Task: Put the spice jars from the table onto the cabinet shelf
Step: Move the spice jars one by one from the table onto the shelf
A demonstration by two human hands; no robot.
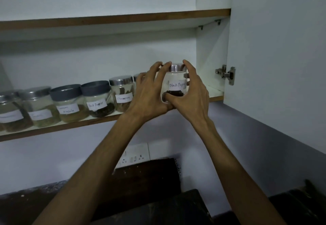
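Both hands wrap the pepper jar (176, 85): the left hand (150, 92) and right hand (192, 92) have fingers spread, thumbs pressing below, fingertips touching the steel lid (177, 67) above.

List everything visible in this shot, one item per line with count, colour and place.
Held jar: 1, clear glass, silver lid, "Black Pepper" label, at the shelf's right end between both hands.
Shelf jars: 6 visible, clear; silver-lidded cinnamon jar, grey-lidded black pepper jar, grey-lidded masala jar, two silver-lidded at far left, one mostly hidden behind the left hand.
Cabinet shelf: 1, white with brown edge, under the jars.
Upper shelf: 1, same colours, above.
Hinge: 1, metal, right cabinet wall.
Wall sockets: white, below the cabinet.
Left hand: on the jar's left.
Right hand: on its right.
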